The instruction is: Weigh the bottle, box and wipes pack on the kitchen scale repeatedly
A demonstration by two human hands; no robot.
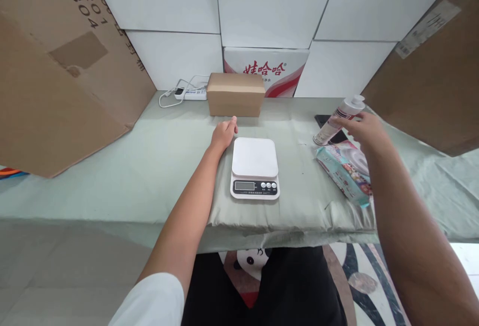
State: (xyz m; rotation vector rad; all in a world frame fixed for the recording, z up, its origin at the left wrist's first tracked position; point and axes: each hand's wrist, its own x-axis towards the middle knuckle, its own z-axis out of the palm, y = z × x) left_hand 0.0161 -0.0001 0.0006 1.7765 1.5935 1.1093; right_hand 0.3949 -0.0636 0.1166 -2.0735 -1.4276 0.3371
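My right hand (pixel 361 129) is closed around the upper part of a white bottle (pixel 332 125) with a white cap. The bottle leans, its lower end close to a dark flat object (pixel 339 138) behind it. Just below that hand lies a pack of wet wipes (pixel 342 171) in teal wrapping. At the middle of the table is a white kitchen scale (pixel 255 159) with nothing on its platform and a blank-looking display. Beside the scale's upper left corner, my left hand (pixel 223 134) rests with its fingers curled in; nothing shows in it.
A small brown cardboard box (pixel 235 96) stands behind the scale. Left of it is a white power strip (pixel 191 94) with cables. Large cardboard panels (pixel 56 76) flank both sides, and white boxes (pixel 262 6) line the back. A pale green cloth (pixel 168 166) covers the table.
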